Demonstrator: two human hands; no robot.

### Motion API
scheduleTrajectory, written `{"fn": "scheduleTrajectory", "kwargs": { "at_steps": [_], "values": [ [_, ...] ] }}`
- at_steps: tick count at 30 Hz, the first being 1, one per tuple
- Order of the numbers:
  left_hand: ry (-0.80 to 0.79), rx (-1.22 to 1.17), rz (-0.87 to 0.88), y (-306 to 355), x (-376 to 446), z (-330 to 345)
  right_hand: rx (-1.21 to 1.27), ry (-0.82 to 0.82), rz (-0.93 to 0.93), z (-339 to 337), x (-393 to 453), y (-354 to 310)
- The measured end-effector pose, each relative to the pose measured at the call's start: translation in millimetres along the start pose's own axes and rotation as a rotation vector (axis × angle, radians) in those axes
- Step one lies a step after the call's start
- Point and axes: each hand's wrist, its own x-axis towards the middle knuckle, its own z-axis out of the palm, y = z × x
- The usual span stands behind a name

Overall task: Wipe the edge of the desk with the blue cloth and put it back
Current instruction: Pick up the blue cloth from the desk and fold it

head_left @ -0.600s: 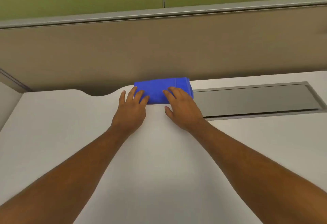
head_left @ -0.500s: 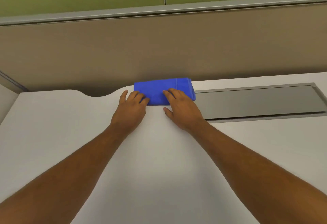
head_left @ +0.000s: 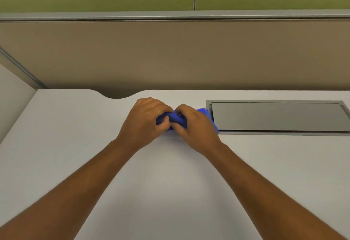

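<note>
The blue cloth (head_left: pixel 175 117) is bunched up on the white desk (head_left: pixel 170 183), a little short of the desk's far edge (head_left: pixel 170 90). My left hand (head_left: pixel 145 122) grips its left end with curled fingers. My right hand (head_left: pixel 197 126) clasps the right part, and a blue corner sticks out beyond it toward the grey cover. Most of the cloth is hidden under both hands.
A grey metal cable cover (head_left: pixel 278 116) is set into the desk just right of the hands. A beige partition panel (head_left: pixel 170 54) rises behind the far edge, which has a curved notch (head_left: pixel 117 95) at the left. Green wall above.
Both hands went from lying flat on the folded cloth at the far edge to closing around it; the cloth is now bunched and pulled back from the edge toward me.
</note>
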Motion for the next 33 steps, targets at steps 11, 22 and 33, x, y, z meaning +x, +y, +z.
{"fn": "scheduleTrajectory", "kwargs": {
  "at_steps": [11,22,33],
  "values": [
    [0.312,-0.910,-1.216,111.0,-186.9,-109.9,0.793,-0.144,0.445,-11.8,-147.0,-140.7],
    [0.270,-1.325,-1.172,177.9,-290.0,-187.1,0.698,-0.141,0.359,20.9,-247.5,-266.3],
    [0.285,-1.317,-1.200,142.5,-371.8,-273.6,0.654,-0.421,0.253,74.1,-275.1,-364.1]
  ]
}}
